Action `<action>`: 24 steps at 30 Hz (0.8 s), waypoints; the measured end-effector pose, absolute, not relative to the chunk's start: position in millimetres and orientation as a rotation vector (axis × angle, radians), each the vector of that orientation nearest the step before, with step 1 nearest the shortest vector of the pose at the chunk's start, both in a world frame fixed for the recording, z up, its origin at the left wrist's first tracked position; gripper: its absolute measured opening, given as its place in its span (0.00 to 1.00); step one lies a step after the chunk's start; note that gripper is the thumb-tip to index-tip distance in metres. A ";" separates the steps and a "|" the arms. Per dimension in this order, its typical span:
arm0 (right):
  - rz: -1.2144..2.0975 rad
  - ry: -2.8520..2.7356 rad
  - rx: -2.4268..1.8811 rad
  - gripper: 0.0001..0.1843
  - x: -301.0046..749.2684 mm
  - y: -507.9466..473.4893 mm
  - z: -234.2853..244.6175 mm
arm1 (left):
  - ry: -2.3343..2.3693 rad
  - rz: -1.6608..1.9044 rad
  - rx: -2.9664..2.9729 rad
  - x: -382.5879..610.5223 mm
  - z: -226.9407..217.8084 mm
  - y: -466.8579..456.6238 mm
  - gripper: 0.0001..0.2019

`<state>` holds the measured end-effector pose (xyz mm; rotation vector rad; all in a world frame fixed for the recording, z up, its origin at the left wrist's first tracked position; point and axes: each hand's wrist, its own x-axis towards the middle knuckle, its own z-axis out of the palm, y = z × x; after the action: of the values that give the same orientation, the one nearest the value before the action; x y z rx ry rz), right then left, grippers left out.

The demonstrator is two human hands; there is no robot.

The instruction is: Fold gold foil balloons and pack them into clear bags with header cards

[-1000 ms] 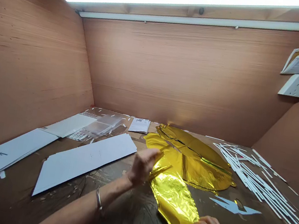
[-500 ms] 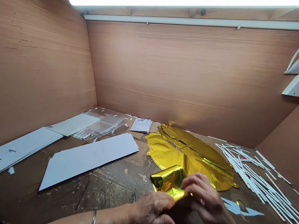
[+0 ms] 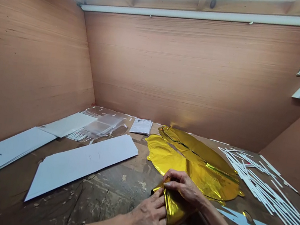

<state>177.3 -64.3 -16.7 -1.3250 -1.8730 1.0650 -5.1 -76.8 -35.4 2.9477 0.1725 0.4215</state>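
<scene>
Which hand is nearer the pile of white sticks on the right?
The right hand, left of the white sticks, is nearer; the left hand sits farther from them, further left and lower in view.

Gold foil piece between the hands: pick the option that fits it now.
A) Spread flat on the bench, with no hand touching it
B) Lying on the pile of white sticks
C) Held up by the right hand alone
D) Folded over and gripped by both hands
D. The gold foil piece is folded over, gripped by both the left hand and the right hand.
</scene>
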 end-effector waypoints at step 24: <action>0.260 -1.960 -1.476 0.10 202.7 -95.1 -10.3 | 0.170 0.170 2.732 -6.2 -19.8 -61.6 0.42</action>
<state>202.7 -95.1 -10.3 -1.4760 -1.9605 0.2603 -6.2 -61.6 -19.8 2.7320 0.1695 0.1699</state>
